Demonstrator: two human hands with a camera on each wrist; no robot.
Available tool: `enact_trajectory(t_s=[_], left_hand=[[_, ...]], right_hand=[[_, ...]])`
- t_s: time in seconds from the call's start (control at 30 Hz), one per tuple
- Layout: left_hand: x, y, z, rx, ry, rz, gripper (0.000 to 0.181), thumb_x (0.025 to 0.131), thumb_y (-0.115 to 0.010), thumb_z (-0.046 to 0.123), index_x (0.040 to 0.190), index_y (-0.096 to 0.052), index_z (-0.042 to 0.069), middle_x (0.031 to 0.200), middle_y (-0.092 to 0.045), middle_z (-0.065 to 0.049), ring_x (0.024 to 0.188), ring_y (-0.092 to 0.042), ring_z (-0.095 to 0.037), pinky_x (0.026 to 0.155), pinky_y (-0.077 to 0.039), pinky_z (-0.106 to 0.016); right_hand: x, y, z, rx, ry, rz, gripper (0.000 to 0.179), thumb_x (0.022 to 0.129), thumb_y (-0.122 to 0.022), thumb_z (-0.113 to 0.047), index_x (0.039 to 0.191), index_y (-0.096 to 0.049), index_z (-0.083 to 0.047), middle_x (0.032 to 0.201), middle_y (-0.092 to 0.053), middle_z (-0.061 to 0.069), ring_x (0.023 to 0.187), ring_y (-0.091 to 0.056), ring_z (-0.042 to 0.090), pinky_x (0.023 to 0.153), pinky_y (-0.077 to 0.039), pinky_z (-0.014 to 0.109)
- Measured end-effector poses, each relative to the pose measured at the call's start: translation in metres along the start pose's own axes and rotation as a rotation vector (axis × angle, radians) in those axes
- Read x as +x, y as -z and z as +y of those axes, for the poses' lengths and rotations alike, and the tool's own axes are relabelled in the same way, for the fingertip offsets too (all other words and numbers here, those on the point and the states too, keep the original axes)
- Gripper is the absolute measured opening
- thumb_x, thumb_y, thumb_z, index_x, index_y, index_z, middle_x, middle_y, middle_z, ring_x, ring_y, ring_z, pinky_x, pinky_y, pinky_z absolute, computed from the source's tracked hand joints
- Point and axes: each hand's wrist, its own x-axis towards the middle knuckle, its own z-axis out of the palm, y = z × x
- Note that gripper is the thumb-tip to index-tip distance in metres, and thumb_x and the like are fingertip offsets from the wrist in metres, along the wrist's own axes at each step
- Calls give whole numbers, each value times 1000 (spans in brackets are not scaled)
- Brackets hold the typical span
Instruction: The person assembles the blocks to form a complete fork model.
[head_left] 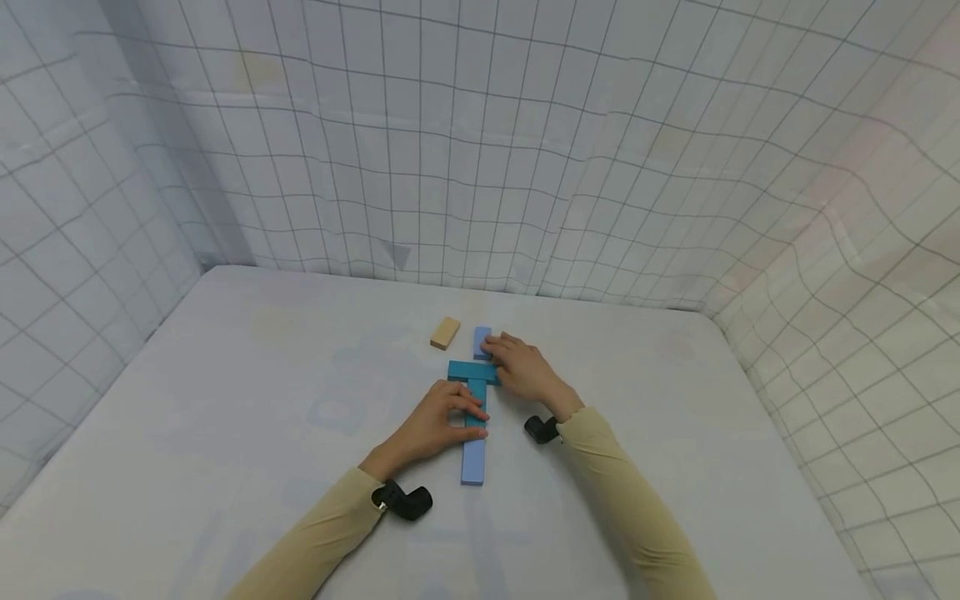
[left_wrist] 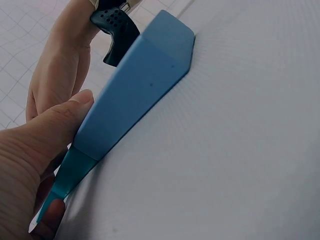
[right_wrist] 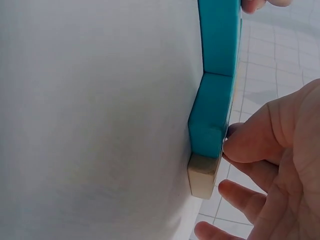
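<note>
In the head view, a teal block (head_left: 476, 392) runs lengthwise below a crosswise teal block (head_left: 467, 371), making a T. A periwinkle-blue block (head_left: 472, 465) abuts the lower end of the stem. My left hand (head_left: 431, 423) holds the stem at its lower part; the left wrist view shows the thumb (left_wrist: 75, 107) along the blue block's edge and a fingertip (left_wrist: 52, 217) at the teal one's other side. The right hand (head_left: 528, 372) reaches in, fingers touching a second periwinkle block (head_left: 481, 337) above the crossbar. Its thumb (right_wrist: 245, 142) is at the crossbar's right end.
A tan block (head_left: 446, 332) lies left of the upper periwinkle one. All the blocks lie on a white-covered table (head_left: 300, 400). White grid-patterned curtains (head_left: 480, 167) stand behind it and at both sides. Each wrist carries a black camera (head_left: 405, 502).
</note>
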Motion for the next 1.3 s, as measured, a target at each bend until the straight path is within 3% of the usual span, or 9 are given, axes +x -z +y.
enact_trajectory(t_s=[1.3], left_hand=[[0, 0, 0, -10, 8, -1, 22, 77, -81, 27, 96, -77, 17, 105, -58, 6, 100, -44, -15, 87, -38, -38]], right_hand=[[-8, -2, -3, -12, 38, -7, 43, 98, -43, -8, 141, -47, -8, 147, -38, 7, 137, -27, 31, 101, -30, 55]])
